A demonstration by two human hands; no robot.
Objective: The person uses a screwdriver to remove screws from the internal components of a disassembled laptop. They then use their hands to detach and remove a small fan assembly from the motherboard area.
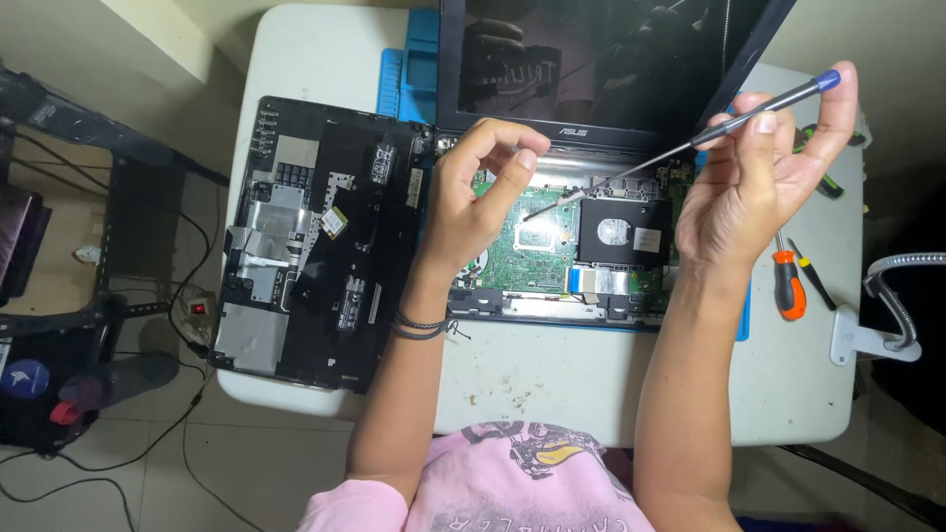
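the right hand (759, 177), upper right of the frame, pinches a long thin screwdriver (690, 143) with a blue cap, its tip angled down toward the green circuit board (527, 241) at centre. the left hand (478, 197) hovers above the board, thumb and forefinger curled close together, whether on something cannot be told. the opened laptop (591, 296) lies at centre on a white table (552, 374); its removed black cover (315, 246) sits at left, an orange-handled screwdriver (788, 284) at right.
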